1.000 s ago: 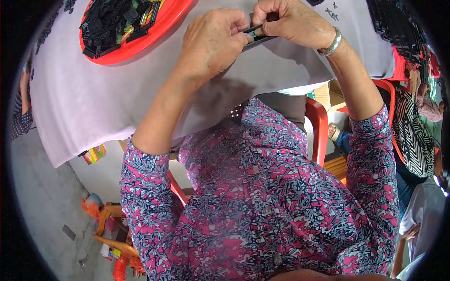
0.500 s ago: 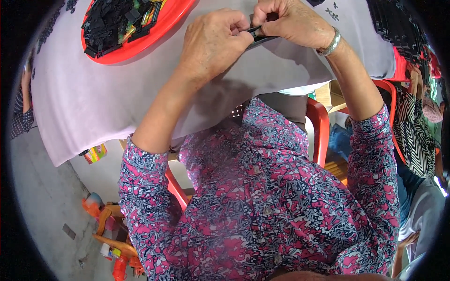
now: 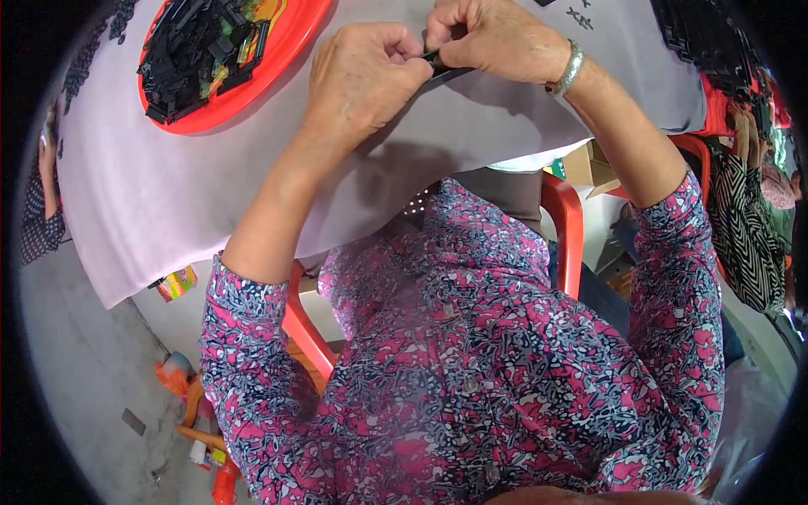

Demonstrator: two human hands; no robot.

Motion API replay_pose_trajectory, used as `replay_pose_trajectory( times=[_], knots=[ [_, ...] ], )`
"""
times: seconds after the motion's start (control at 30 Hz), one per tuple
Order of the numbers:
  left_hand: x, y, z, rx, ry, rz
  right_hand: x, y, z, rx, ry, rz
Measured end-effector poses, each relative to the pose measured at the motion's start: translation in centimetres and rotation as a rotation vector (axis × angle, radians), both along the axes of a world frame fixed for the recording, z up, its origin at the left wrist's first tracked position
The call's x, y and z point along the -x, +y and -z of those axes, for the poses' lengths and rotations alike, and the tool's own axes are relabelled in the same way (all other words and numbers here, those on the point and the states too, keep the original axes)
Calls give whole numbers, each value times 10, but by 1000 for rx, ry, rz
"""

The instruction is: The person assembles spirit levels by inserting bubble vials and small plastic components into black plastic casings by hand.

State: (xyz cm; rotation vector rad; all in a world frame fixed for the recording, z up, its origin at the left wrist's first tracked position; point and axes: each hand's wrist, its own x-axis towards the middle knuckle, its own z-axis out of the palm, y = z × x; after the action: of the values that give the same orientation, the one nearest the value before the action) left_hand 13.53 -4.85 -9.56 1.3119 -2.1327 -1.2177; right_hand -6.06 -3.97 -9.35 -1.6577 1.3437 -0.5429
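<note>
Over the cloth-covered table, my left hand [image 3: 358,82] and my right hand [image 3: 509,42] meet at a slim black plastic piece [image 3: 443,77]. Thumb and fingers of each hand are pinched together on it, the left at its near-left side and the right at its far-right side. Most of the piece is hidden by the fingers, so its exact kind does not show. A silvery bracelet [image 3: 568,69] circles my right wrist. Left of my hands, a red plate [image 3: 296,52] carries a heap of black plastic pieces [image 3: 189,59], with some yellow and green bits among them.
A pale cloth [image 3: 210,185] drapes over the table. Small dark cross-shaped parts [image 3: 581,18] lie beyond my right hand. More black pieces are piled at the far right [image 3: 703,38] and along the left edge [image 3: 84,67]. Other people sit at both sides. A red chair [image 3: 566,227] surrounds me.
The view has shifted slightly, so both hands and the plate appear a little further left. Both hands keep their pinch on the black piece.
</note>
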Motion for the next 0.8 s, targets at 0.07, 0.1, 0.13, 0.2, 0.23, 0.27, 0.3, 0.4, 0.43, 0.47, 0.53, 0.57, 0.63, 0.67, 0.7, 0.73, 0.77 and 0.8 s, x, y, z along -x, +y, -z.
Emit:
replay_pose_trajectory(
  times=[0.07, 0.1, 0.13, 0.2, 0.23, 0.27, 0.3, 0.4, 0.43, 0.47, 0.53, 0.57, 0.63, 0.67, 0.7, 0.73, 0.77, 0.8],
  knots=[
    [0, 2, 2, 16, 71, -49, 1, 2, 1, -29, -45, -8],
    [0, 2, 2, 17, 70, -48, 1, 7, 3, 216, -57, -84],
    [-1, 2, 2, 6, 84, -34, 1, 10, 4, 462, -69, -160],
    [-3, 1, 3, -6, 94, -28, 1, 8, -5, 222, -5, -107],
    [-4, -1, 3, -17, 47, 25, 0, 5, -10, -19, 61, -55],
    [-7, -2, 2, -29, 1, 76, -1, 2, -11, -20, 57, -65],
    [-8, -3, -1, -32, 1, 74, 1, 3, -12, -51, 20, -81],
    [-18, -2, -8, -131, 36, 91, -1, 3, -21, -88, 34, -93],
    [-25, -2, -7, -152, 102, 86, -2, 4, -23, -89, 86, -87],
    [-31, -1, -6, -173, 169, 81, 0, 3, -20, -135, -7, -112],
    [-42, 4, -3, -101, 238, 41, 0, 2, -24, -157, -6, -113],
    [-47, 7, -2, -29, 305, 9, 0, 1, -26, -180, -4, -104],
    [-57, 12, -9, -51, 261, 1, -4, 1, -31, -189, -8, -107],
    [-60, 14, -10, -73, 211, 0, -6, 0, -35, -158, 99, -102],
    [-62, 18, -6, -74, 215, -8, -10, 0, -38, -124, 203, -101],
    [-63, 22, 0, -6, 216, 0, -13, 0, -37, -125, 207, -108],
    [-63, 26, 4, 62, 216, 8, -16, 1, -34, -87, 194, -128],
    [-62, 27, 4, 56, 228, 1, -19, 2, -34, -49, 181, -148]
  ],
)
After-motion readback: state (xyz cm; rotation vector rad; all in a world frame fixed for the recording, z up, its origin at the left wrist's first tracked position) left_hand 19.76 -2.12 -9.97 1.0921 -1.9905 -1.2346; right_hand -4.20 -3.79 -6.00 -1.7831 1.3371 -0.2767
